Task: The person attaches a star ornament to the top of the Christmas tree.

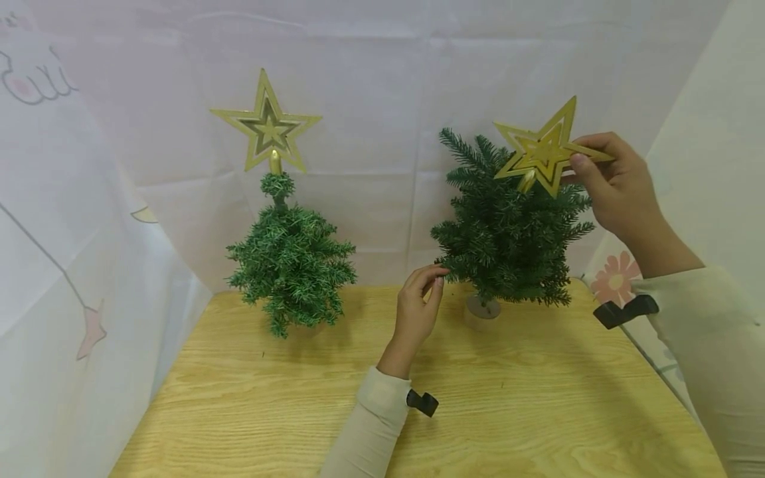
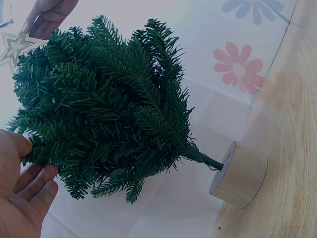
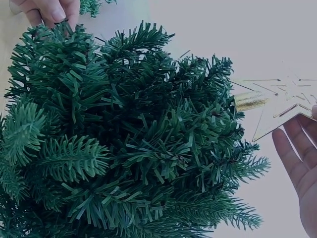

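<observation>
A small artificial Christmas tree [image 1: 508, 232] stands at the right on a round wooden base [image 2: 240, 173], its trunk leaning in the head view. My left hand [image 1: 418, 305] pinches a branch tip low on its left side, thumb against fingers. Up at the tree's top right, my right hand [image 1: 618, 182] holds a gold star topper [image 1: 544, 149] by one point, between thumb and fingers. The star is tilted. Its short gold sleeve [image 3: 250, 100] sits at the treetop in the right wrist view; whether a twig is inside it is hidden.
On the left stands a second small tree [image 1: 293, 259] with an upright gold star [image 1: 270, 129] on top. Both trees are on a wood-grain table [image 1: 454, 425]. A pale cloth [image 1: 370, 86] with printed flowers hangs close behind.
</observation>
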